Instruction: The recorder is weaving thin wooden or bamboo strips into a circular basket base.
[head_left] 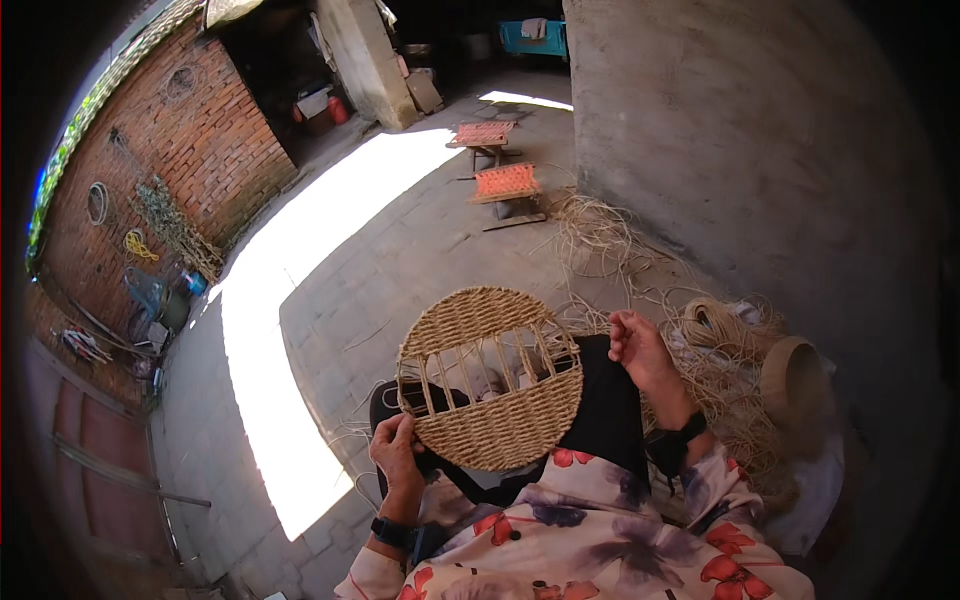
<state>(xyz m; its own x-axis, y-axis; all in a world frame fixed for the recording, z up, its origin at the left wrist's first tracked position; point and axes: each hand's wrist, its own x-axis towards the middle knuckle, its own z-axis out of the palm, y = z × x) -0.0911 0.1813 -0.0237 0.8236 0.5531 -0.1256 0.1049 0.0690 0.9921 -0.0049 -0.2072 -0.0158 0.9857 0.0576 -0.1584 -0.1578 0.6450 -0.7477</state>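
A round woven panel [505,430] of tan twisted cord stands tilted above my lap. Its upper and lower parts are filled with weave, and a band of bare spokes crosses its middle. My left hand [397,455] pinches the lower left rim between thumb and fingers. To the right of the panel, apart from its rim, my right hand [643,350] is raised with its fingers curled together. Whatever those fingers hold, perhaps a thin strand, is too small to make out.
Loose tan cord [735,370] lies heaped on my right beside a pale round container [790,375]. More strands [600,235] trail along the plaster wall [750,130]. Two low stools [506,182] with orange-red woven seats stand ahead. A brick wall [190,120] runs along the left.
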